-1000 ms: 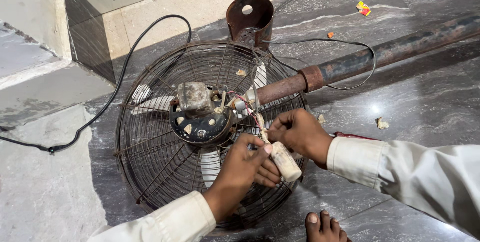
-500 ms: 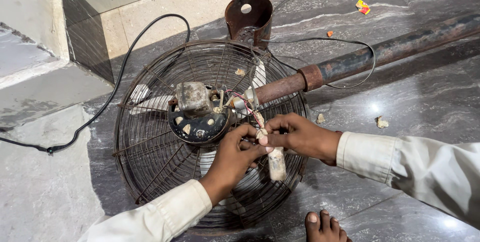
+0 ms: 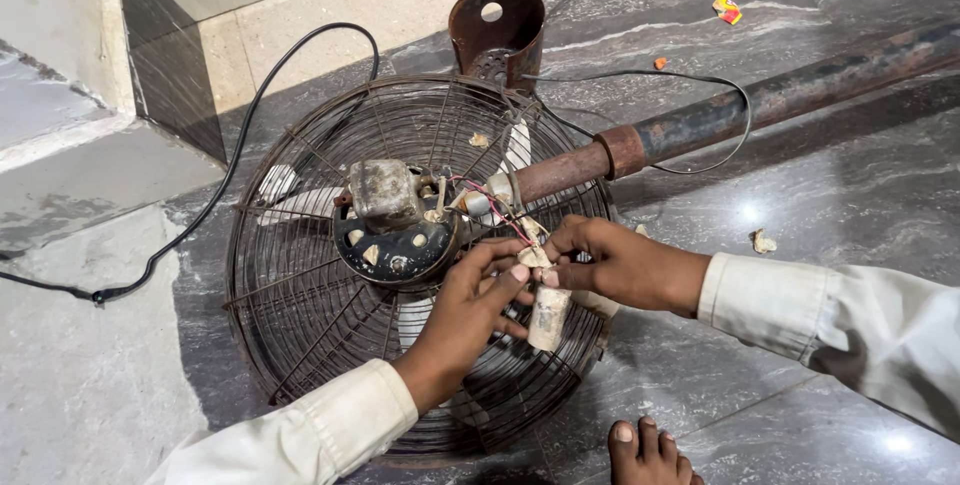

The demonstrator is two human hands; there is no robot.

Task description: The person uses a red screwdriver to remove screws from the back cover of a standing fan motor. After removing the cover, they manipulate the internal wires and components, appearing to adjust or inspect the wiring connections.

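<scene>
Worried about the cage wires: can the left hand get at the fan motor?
Probably yes: the left hand lies beside the motor, which sits exposed outside the wire guard, nothing between them.

Fan guard [image 3: 300,345]: thin metal wire, dark, rusted, matt. Pole [image 3: 760,105], at 2 o'clock from the motor [image 3: 395,225]: rough, corroded metal; floor [image 3: 800,385]: glossy polished grey stone. Sleeves [image 3: 800,305]: off-white woven cloth.

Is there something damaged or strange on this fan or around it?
Yes. The fan lies flat on the floor, its wire cage and pole rusty. Loose wires stick out near the motor, and a small cylinder dangles where the left hand and right hand meet. Scraps litter the floor.
</scene>
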